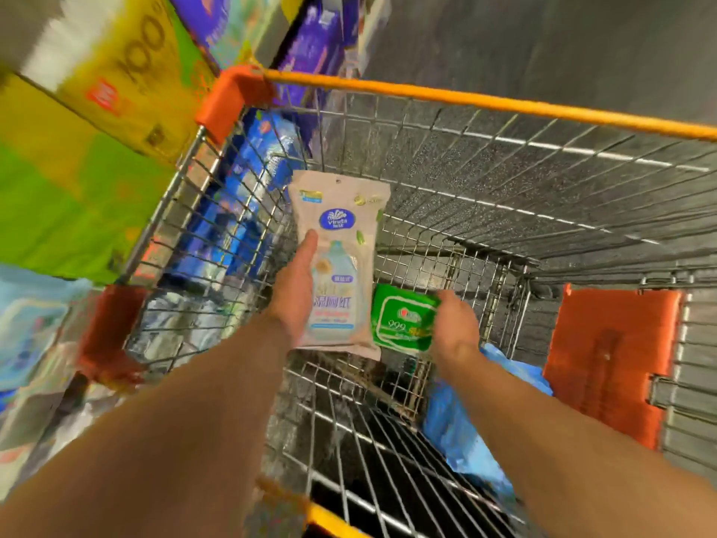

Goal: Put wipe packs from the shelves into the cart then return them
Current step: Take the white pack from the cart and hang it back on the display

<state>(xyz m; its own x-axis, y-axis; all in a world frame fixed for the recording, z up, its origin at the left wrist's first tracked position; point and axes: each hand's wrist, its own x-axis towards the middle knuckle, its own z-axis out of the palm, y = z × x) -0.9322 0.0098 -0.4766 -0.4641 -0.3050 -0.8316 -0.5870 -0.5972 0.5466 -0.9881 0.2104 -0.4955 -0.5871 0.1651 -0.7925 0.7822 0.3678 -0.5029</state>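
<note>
Wipe packs, both held over the wire cart (504, 157) basket: left hand (297, 289) grips the tall beige Vinda pack (339, 227) w/ thumb across its front, fingers hidden behind; right hand (456, 324) pinches the green 999 pack (403, 316) by its right edge. Packs sit just beside each other, prob. touching. Risks: edge pinch on the green pack looks thin, so it could slip and drop askew; tall pack is floppy, may fold or snag on the wire grid. Blue bag (465, 429) lies in the cart's near right side, could bury a small pack. Shelves (77, 149) at left are blurred.
</note>
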